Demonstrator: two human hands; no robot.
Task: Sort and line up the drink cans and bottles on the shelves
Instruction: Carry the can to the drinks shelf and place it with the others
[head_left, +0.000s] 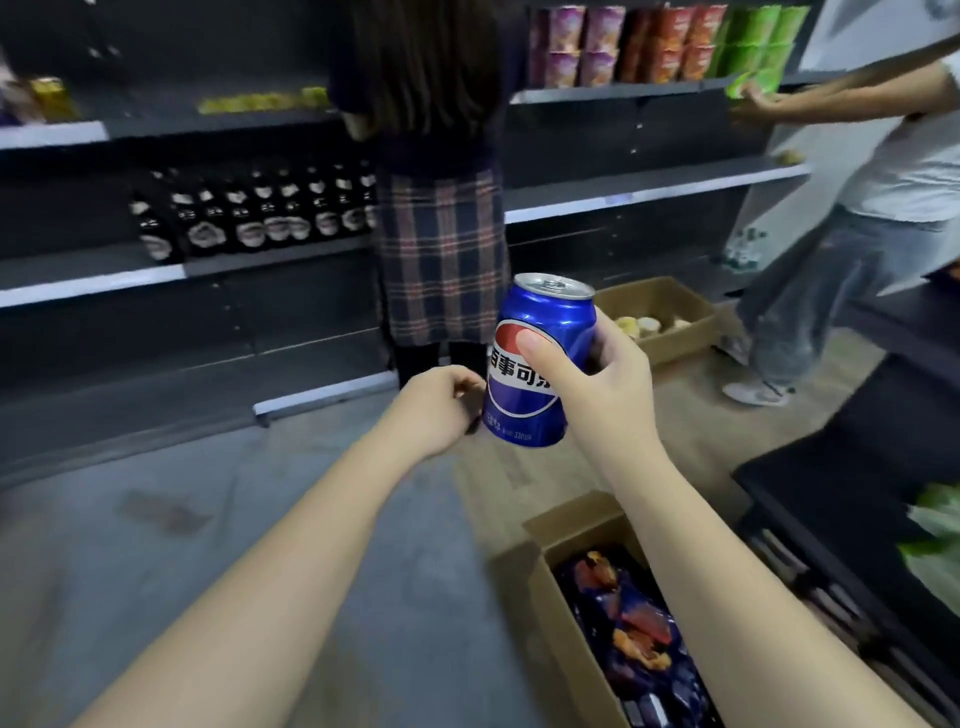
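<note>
Beyond the gripped can stretch the dark metal store shelves (649, 195), with a row of dark glass bottles (260, 218) up and to the left of the grip and stacked purple, orange and green snack cups (660, 47) high above it. A person in a plaid skirt (441, 249) stands straight behind the can; a second person in pale jeans (831, 280) stands to the right. Below the grip sits an open cardboard box (561, 613) of blue packets, another cardboard box (670, 312) just past it. The right hand (597, 384) is wrapped around the blue aluminium cola can (540, 364), upright and slightly tilted in mid-air, thumb on its logo. The left hand (436, 405), fingers curled, touches the can's lower left side.
</note>
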